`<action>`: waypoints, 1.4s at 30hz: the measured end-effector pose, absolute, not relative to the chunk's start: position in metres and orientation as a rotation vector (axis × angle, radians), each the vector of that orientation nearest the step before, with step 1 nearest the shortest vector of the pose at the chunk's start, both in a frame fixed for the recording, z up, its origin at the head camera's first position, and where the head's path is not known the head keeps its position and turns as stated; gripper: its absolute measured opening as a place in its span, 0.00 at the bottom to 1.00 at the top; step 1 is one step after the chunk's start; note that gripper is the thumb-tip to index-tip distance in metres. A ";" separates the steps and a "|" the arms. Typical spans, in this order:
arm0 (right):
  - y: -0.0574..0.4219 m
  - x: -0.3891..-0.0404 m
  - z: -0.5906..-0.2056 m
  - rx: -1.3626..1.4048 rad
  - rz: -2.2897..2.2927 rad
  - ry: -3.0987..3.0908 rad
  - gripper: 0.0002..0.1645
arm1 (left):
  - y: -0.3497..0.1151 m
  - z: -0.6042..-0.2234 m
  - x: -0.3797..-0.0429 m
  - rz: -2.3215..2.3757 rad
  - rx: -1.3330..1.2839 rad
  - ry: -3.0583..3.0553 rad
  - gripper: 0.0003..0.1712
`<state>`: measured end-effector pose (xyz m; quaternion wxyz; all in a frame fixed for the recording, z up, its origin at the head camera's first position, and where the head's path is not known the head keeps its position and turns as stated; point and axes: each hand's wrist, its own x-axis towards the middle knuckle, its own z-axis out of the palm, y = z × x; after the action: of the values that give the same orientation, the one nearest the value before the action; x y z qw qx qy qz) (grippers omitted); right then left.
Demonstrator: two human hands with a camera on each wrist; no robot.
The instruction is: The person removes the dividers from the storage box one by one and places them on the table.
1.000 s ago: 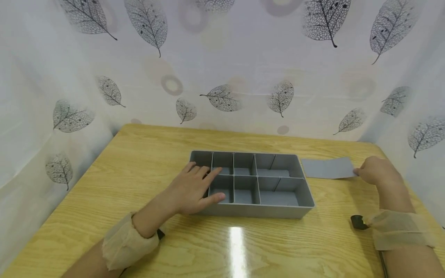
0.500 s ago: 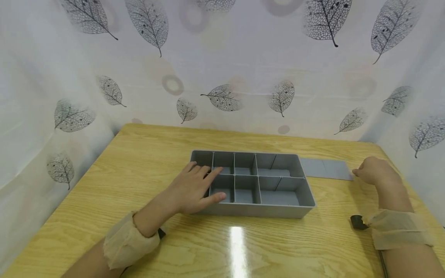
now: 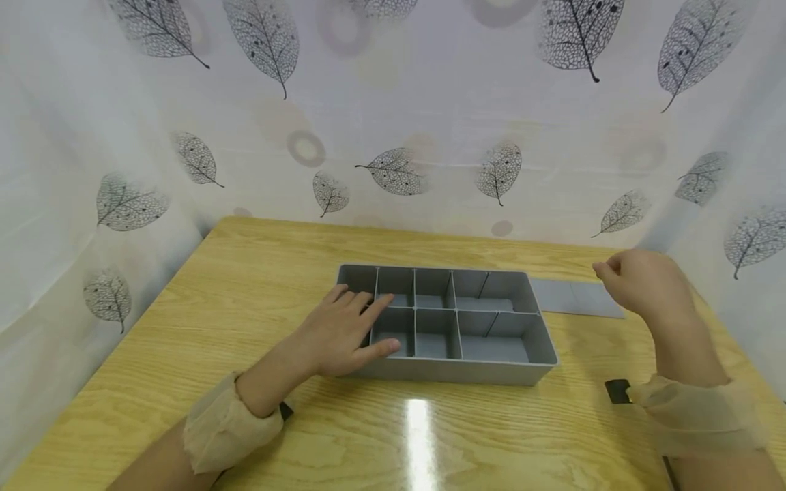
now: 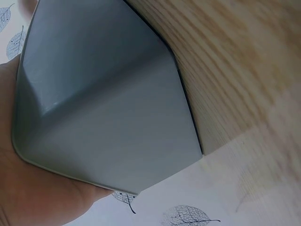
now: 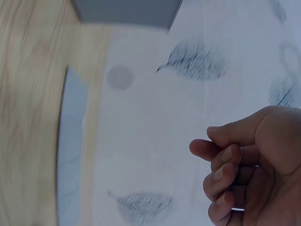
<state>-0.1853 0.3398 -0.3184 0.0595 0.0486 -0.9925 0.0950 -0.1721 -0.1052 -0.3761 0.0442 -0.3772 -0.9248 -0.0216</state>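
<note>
Grey, rectangular, plastic-looking compartmented tray (image 3: 448,372): runs nine to three o'clock, wide-spread left hand (image 3: 338,337) resting at nine. Thin grey rectangular sheet (image 3: 568,297), faintly lined: lies at the tray's three o'clock, long axis matching, near the curled, unladen right hand (image 3: 645,283).

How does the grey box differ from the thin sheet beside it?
The box is deep and divided; the sheet is thin and flat. The box is larger, the sheet smaller. The left hand touches the box, while no hand touches the sheet. Both are grey and lie on the table.
</note>
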 end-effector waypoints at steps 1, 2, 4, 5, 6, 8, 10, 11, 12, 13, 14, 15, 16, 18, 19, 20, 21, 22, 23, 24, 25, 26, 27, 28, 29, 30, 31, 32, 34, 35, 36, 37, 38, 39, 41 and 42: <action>0.330 -0.183 -0.316 0.169 0.294 -2.969 0.28 | -0.105 -0.376 -0.172 -0.069 -1.152 -2.828 0.46; 0.320 -0.180 -0.314 0.199 0.300 -2.934 0.28 | -0.105 -0.376 -0.172 -0.072 -1.152 -2.828 0.46; 0.299 -0.174 -0.311 0.258 0.322 -2.883 0.27 | -0.105 -0.377 -0.172 -0.076 -1.151 -2.829 0.46; 0.288 -0.171 -0.310 0.284 0.345 -2.861 0.26 | -0.105 -0.377 -0.172 -0.077 -1.152 -2.830 0.46; 0.277 -0.169 -0.310 0.319 0.367 -2.832 0.25 | -0.105 -0.377 -0.172 -0.076 -1.152 -2.831 0.46; 0.256 -0.162 -0.311 0.386 0.402 -2.777 0.23 | -0.105 -0.377 -0.171 -0.081 -1.152 -2.834 0.46; 0.236 -0.155 -0.314 0.465 0.455 -2.725 0.21 | -0.105 -0.377 -0.171 -0.084 -1.151 -2.837 0.46; 0.226 -0.152 -0.316 0.508 0.486 -2.706 0.21 | -0.105 -0.377 -0.171 -0.086 -1.149 -2.839 0.46; 0.217 -0.148 -0.318 0.554 0.503 -2.693 0.21 | -0.106 -0.377 -0.171 -0.090 -1.147 -2.840 0.46; 0.209 -0.145 -0.321 0.593 0.525 -2.697 0.20 | -0.106 -0.377 -0.171 -0.092 -1.144 -2.843 0.46; 0.201 -0.142 -0.324 0.630 0.536 -2.705 0.19 | -0.106 -0.377 -0.171 -0.092 -1.140 -2.844 0.46; 0.194 -0.140 -0.327 0.665 0.547 -2.713 0.19 | -0.106 -0.377 -0.171 -0.090 -1.136 -2.846 0.46; 0.188 -0.138 -0.331 0.691 0.548 -2.729 0.19 | -0.106 -0.377 -0.171 -0.088 -1.133 -2.847 0.46; 0.178 -0.135 -0.338 0.719 0.522 -2.770 0.20 | -0.106 -0.376 -0.171 -0.085 -1.126 -2.849 0.46; 0.175 -0.134 -0.342 0.723 0.508 -2.795 0.21 | -0.107 -0.376 -0.171 -0.084 -1.123 -2.850 0.46; 0.172 -0.133 -0.346 0.723 0.492 -2.819 0.22 | -0.107 -0.376 -0.171 -0.083 -1.121 -2.850 0.46; 0.169 -0.133 -0.350 0.724 0.478 -2.840 0.23 | -0.107 -0.376 -0.171 -0.082 -1.120 -2.850 0.46; 0.167 -0.132 -0.353 0.724 0.471 -2.863 0.24 | -0.107 -0.376 -0.171 -0.082 -1.121 -2.850 0.46; 0.166 -0.132 -0.356 0.729 0.467 -2.878 0.26 | -0.107 -0.376 -0.171 -0.083 -1.122 -2.849 0.46; 0.165 -0.132 -0.359 0.738 0.471 -2.888 0.26 | -0.107 -0.376 -0.171 -0.086 -1.123 -2.849 0.46; 0.164 -0.132 -0.362 0.747 0.481 -2.894 0.27 | -0.107 -0.377 -0.171 -0.088 -1.124 -2.846 0.46; 0.163 -0.131 -0.364 0.754 0.491 -2.891 0.27 | -0.106 -0.377 -0.171 -0.085 -1.124 -2.845 0.46; 0.162 -0.132 -0.365 0.758 0.494 -2.886 0.27 | -0.106 -0.377 -0.171 -0.084 -1.124 -2.844 0.47; 0.162 -0.132 -0.367 0.760 0.497 -2.880 0.27 | -0.106 -0.377 -0.171 -0.085 -1.125 -2.842 0.47; 0.162 -0.132 -0.368 0.758 0.495 -2.871 0.27 | -0.106 -0.376 -0.171 -0.089 -1.126 -2.837 0.47; 0.161 -0.132 -0.368 0.753 0.492 -2.865 0.27 | -0.106 -0.376 -0.172 -0.089 -1.127 -2.835 0.47; 0.161 -0.132 -0.369 0.746 0.488 -2.865 0.27 | -0.105 -0.376 -0.172 -0.087 -1.127 -2.834 0.47; 0.161 -0.132 -0.369 0.738 0.480 -2.866 0.27 | -0.105 -0.376 -0.172 -0.083 -1.126 -2.838 0.47; 0.161 -0.132 -0.370 0.730 0.475 -2.869 0.27 | -0.105 -0.375 -0.172 -0.083 -1.128 -2.843 0.47; 0.162 -0.132 -0.370 0.728 0.477 -2.869 0.27 | -0.104 -0.374 -0.172 -0.079 -1.128 -2.846 0.47; 0.162 -0.132 -0.370 0.731 0.481 -2.868 0.27 | -0.104 -0.374 -0.172 -0.079 -1.129 -2.852 0.47; 0.162 -0.131 -0.369 0.734 0.484 -2.865 0.27 | -0.104 -0.373 -0.171 -0.081 -1.130 -2.855 0.47; 0.162 -0.131 -0.369 0.734 0.483 -2.860 0.26 | -0.104 -0.373 -0.171 -0.085 -1.130 -2.857 0.47; 0.162 -0.131 -0.369 0.734 0.484 -2.855 0.26 | -0.104 -0.373 -0.171 -0.088 -1.131 -2.856 0.47; 0.162 -0.131 -0.368 0.736 0.483 -2.840 0.26 | -0.103 -0.373 -0.171 -0.096 -1.132 -2.855 0.47; 0.162 -0.131 -0.368 0.736 0.483 -2.835 0.26 | -0.103 -0.372 -0.171 -0.100 -1.133 -2.854 0.47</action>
<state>-0.1308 0.1616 -0.3679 0.0863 0.2471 -0.9514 0.1622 -0.1708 -0.1032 -0.3725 0.0347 -0.3686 -0.9284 -0.0326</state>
